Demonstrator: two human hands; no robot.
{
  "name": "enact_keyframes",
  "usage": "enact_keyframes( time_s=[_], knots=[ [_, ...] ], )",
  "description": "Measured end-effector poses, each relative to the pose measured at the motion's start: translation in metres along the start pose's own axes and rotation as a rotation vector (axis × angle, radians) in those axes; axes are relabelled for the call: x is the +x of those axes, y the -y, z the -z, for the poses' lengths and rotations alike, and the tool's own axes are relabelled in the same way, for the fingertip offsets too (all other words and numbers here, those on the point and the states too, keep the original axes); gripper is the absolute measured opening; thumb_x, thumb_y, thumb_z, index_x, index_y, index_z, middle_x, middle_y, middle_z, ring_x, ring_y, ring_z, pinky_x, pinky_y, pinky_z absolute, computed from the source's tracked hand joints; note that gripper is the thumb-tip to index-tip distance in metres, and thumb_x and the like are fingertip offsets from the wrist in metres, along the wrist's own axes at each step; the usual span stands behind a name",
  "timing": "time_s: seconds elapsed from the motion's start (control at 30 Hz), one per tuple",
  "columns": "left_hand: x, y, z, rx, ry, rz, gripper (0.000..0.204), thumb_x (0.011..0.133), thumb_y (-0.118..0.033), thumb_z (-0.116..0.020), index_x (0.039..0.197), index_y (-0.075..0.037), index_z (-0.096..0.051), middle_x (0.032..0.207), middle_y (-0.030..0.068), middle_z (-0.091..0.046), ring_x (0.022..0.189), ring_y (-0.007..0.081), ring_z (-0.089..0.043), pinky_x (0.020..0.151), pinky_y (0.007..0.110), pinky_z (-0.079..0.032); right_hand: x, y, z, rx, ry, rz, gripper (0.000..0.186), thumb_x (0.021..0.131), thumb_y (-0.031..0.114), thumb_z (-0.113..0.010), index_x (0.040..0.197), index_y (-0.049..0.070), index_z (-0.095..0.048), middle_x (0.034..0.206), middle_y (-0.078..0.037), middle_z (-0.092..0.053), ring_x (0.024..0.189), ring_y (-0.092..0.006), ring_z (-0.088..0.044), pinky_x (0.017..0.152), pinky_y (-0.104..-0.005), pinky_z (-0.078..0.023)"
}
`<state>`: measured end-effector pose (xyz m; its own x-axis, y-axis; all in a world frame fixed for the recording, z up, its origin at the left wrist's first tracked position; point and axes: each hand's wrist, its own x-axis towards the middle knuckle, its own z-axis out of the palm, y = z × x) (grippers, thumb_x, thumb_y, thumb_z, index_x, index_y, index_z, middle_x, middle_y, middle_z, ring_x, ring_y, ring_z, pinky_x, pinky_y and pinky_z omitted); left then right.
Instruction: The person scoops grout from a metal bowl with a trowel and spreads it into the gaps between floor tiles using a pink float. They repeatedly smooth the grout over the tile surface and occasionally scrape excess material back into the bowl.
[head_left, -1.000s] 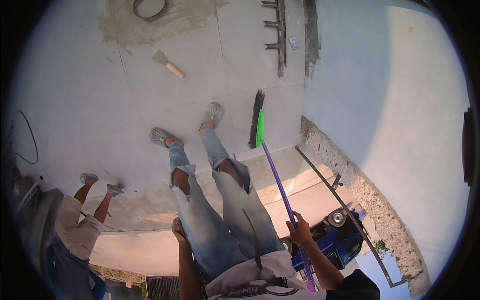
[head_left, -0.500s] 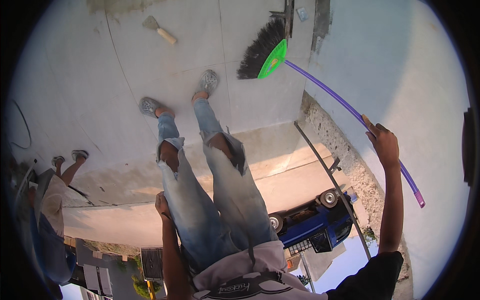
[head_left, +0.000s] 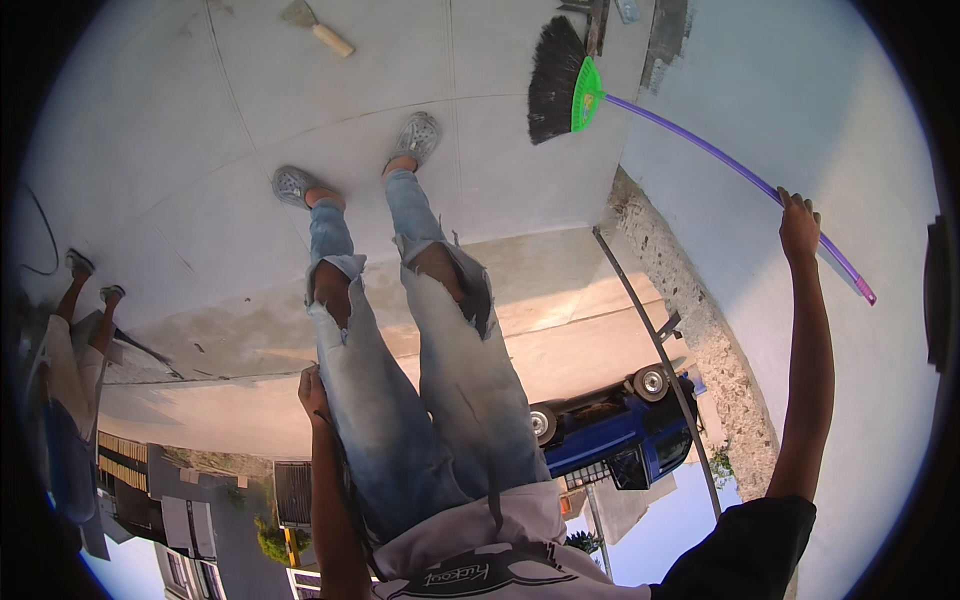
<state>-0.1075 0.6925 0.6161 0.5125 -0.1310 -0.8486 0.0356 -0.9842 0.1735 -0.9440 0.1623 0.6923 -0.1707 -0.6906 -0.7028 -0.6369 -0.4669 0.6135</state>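
Broom [head_left: 586,95] is held by right fingers [head_left: 797,205] curled round its handle [head_left: 700,142]; left fingers' [head_left: 310,388] opening unclear.

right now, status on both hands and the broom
Right hand gripping purple broom handle. Left hand beside left thigh. Broom head appears near metal bracket. Scraper on floor, clear of broom.

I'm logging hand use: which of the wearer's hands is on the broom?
The right hand, raised at the picture's right and wrapped around the purple handle of the broom; the left hand is down beside the left thigh, away from the broom.
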Motion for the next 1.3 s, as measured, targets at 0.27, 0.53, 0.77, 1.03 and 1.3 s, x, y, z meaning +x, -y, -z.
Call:
enact_keyframes(
  time_s=[0.27, 0.53, 0.77, 1.03, 1.3],
  knots=[
    [-0.019, -0.061, -0.017, 0.066, 0.001, 0.037, 0.028, 0.105, -0.021, -0.057, 0.097, 0.002, -0.069, 0.085, 0.0018, -0.065, 0.081, 0.0108, -0.057, 0.074, 0.029, -0.05, 0.01, 0.058, 0.0, 0.013, -0.148, -0.083, 0.066, 0.095, 0.017, -0.074, 0.156, 0.021, -0.047, 0.138, -0.006, -0.061, 0.135, -0.0286, -0.053, 0.112, -0.0492, -0.045],
    [0.126, -0.016, -0.051, 0.447, -0.17, -0.246, 0.028, 0.097, -0.025, -0.064, 0.11, -0.002, -0.073, 0.088, 0.0146, -0.076, 0.08, 0.0231, -0.073, 0.076, 0.039, -0.057, 0.089, 0.393, 0.045, 1.343, -0.157, 0.047, 0.041, 0.095, 0.016, -0.071, 0.135, 0.01, -0.066, 0.114, -0.014, -0.076, 0.108, -0.0327, -0.072, 0.096, -0.0461, -0.054],
    [0.253, -0.244, -0.132, 0.006, 0.209, -0.374, 0.031, 0.109, -0.03, -0.053, 0.123, -0.006, -0.067, 0.102, 0.0048, -0.075, 0.097, 0.0138, -0.067, 0.085, 0.031, -0.052, 0.101, 0.717, 0.225, 1.671, 0.34, 0.588, 0.054, 0.096, 0.033, -0.069, 0.141, 0.003, -0.063, 0.115, -0.025, -0.076, 0.11, -0.0354, -0.074, 0.097, -0.0428, -0.057],
    [0.481, -0.29, -0.219, 0.324, -0.093, -0.556, 0.032, 0.103, -0.021, -0.061, 0.127, 0.0, -0.062, 0.117, 0.0179, -0.069, 0.108, 0.0283, -0.064, 0.097, 0.042, -0.05, 0.237, 0.792, 0.374, 2.189, 0.128, 0.711, 0.068, 0.101, 0.036, -0.071, 0.149, -0.008, -0.05, 0.108, -0.014, -0.074, 0.087, -0.0182, -0.073, 0.078, -0.0317, -0.059],
    [0.618, -0.249, -0.286, 0.535, -0.621, -1.162, 0.066, 0.105, -0.031, -0.059, 0.155, 0.006, -0.037, 0.158, 0.024, -0.038, 0.14, 0.0449, -0.036, 0.116, 0.059, -0.026, 0.395, 0.777, 0.401, 2.306, -0.545, 0.566, 0.034, 0.102, 0.012, -0.064, 0.133, 0.002, -0.057, 0.089, -0.009, -0.072, 0.068, -0.0122, -0.067, 0.057, -0.0249, -0.055]
  ],
)
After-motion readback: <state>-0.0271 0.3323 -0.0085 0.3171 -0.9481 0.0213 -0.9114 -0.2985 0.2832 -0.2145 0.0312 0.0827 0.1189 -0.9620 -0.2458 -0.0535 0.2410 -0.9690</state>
